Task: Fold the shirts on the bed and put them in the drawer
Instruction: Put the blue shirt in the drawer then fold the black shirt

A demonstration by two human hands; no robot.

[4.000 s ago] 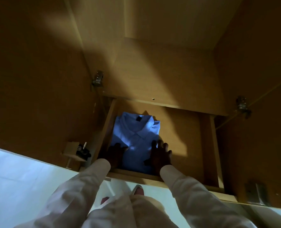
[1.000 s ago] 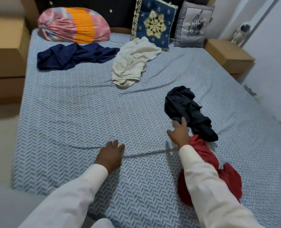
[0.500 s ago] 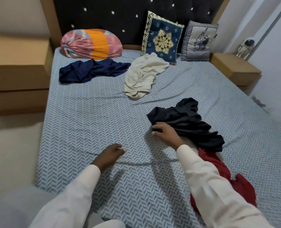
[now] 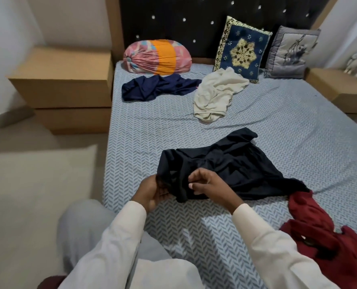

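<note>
Gripping black shirt (image 4: pixel 236 163) hem with left hand (image 4: pixel 152 191), pinching same hem with right hand (image 4: pixel 212 184). Spread on bed (image 4: pixel 144 138), touching red shirt (image 4: pixel 319 236).

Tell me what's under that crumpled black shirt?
Herringbone blue-grey bedsheet shows around the crumpled black shirt; its right tip touches a red shirt. Anything beneath its middle is hidden.

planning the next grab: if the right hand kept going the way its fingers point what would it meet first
The right hand points leftward, so likely the bunched black shirt first, then the left hand gripping it; depth unclear.
</note>
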